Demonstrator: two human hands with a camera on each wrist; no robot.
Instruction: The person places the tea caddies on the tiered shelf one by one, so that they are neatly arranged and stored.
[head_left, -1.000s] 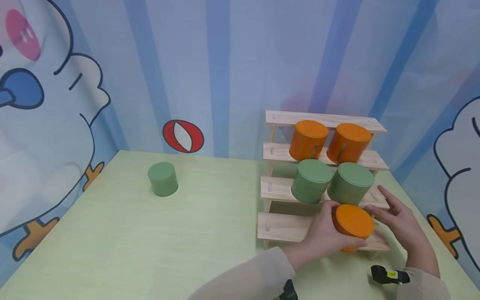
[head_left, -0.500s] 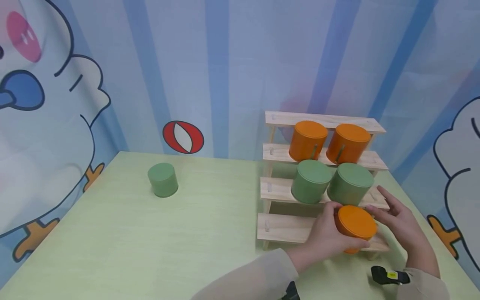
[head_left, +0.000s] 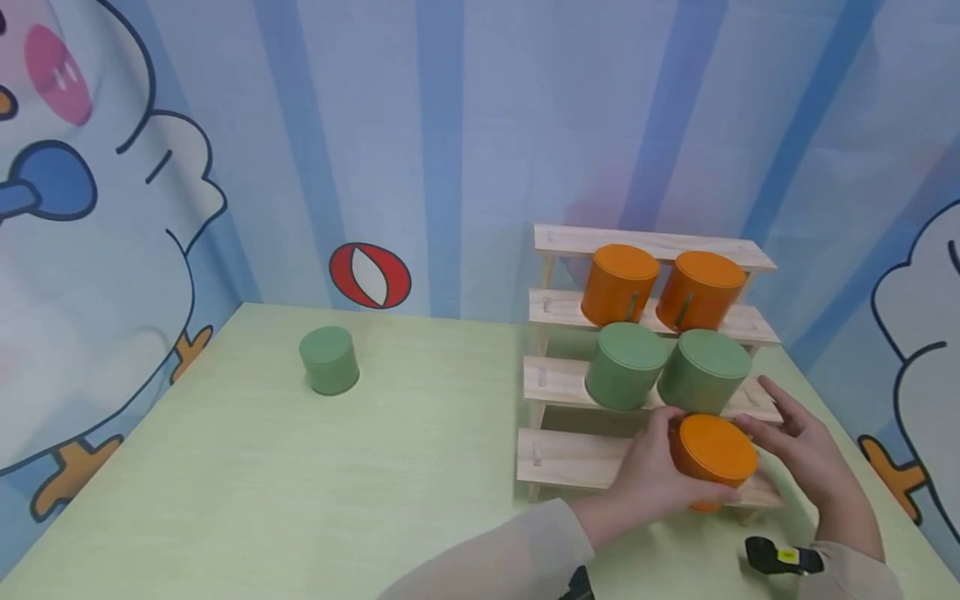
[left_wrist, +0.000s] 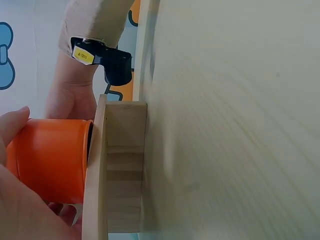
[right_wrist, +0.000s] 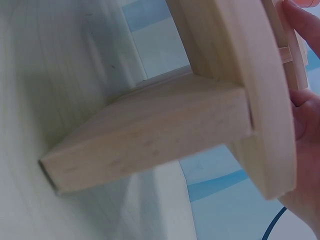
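Observation:
My left hand grips an orange cylindrical canister at the right part of the lowest step of a wooden tiered shelf. In the left wrist view the canister lies right at the board, a dark line showing along its bottom edge. My right hand is beside the shelf's right end, its fingers extended, fingertips close to the canister. Two green canisters stand on the step above, and two orange canisters on the step above that.
A smaller green cylinder stands on the pale table toward the back left. Behind rises a blue striped backdrop with cartoon figures. The top board of the shelf is close to the backdrop.
The left hand has shifted the orange canister slightly to the right along the lowest step. The right hand has kept its place, and the other canisters have not moved.

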